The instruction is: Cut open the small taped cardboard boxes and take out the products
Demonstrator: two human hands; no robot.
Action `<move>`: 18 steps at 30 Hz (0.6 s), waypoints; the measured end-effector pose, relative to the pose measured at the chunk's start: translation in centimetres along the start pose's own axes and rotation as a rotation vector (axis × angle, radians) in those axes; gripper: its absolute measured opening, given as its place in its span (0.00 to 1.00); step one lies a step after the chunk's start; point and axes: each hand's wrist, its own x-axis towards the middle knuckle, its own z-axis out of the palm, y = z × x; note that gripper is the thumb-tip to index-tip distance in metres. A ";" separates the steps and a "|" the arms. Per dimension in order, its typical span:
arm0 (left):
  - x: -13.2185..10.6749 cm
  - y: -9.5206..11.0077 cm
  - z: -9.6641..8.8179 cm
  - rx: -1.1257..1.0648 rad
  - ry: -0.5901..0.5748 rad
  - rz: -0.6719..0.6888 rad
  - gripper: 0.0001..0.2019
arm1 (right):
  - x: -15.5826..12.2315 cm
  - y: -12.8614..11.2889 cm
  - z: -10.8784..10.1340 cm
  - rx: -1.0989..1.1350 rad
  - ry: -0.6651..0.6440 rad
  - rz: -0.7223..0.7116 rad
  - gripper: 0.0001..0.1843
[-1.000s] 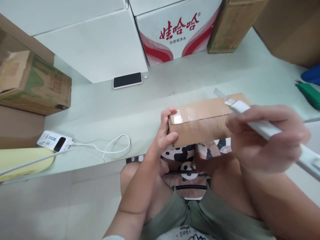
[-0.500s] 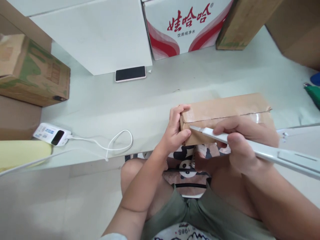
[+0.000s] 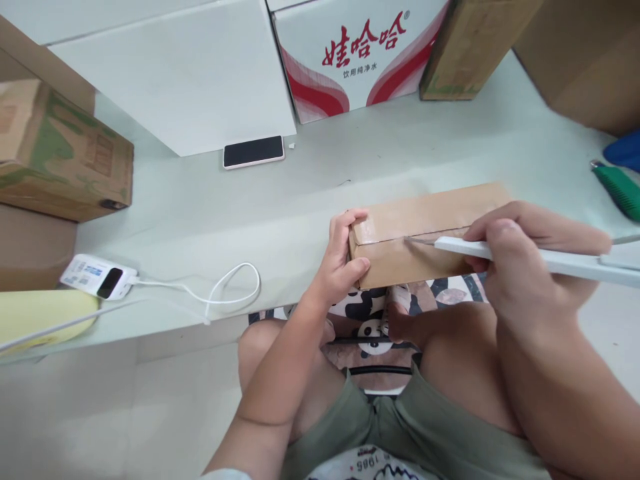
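A long brown cardboard box (image 3: 420,260) lies at the front edge of the table, a seam running along its top. My left hand (image 3: 345,257) grips its left end, fingers over the far side and thumb on the near part. In my right hand (image 3: 525,260) is a white utility knife (image 3: 465,247), held over the box's right part. The thin blade points left, its tip at the seam. Clear tape shows at the box's left end. My right hand hides the box's near right corner.
A phone (image 3: 253,153) lies by a white panel (image 3: 175,80). A white device (image 3: 97,276) with a looped cable (image 3: 259,283) sits at left, near a cardboard carton (image 3: 75,153). Behind stand a red-and-white carton (image 3: 360,80) and a brown box (image 3: 465,60); a green-handled object (image 3: 620,190) is at right.
The knife tip has moved right along the seam, away from the box's left end, as my right hand shifted right. My left hand keeps its grip; the whole view has shifted slightly.
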 end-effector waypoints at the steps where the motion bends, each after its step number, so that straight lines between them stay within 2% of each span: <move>1: 0.0 0.1 0.0 -0.012 0.000 -0.008 0.33 | 0.0 0.2 0.0 -0.005 0.018 0.001 0.14; 4: -0.1 0.4 -0.1 -0.030 -0.001 -0.020 0.33 | 0.0 0.5 0.0 0.004 0.041 -0.014 0.14; 7: 0.0 0.4 -0.1 -0.039 0.011 -0.022 0.33 | -0.2 0.4 0.0 0.107 0.034 -0.051 0.16; 12: 0.0 0.2 0.0 -0.039 0.021 -0.033 0.34 | 0.0 -0.1 0.1 0.132 -0.154 -0.098 0.18; 18: 0.0 0.1 -0.2 -0.012 -0.009 -0.019 0.34 | -0.1 0.3 0.2 0.097 -0.131 -0.105 0.19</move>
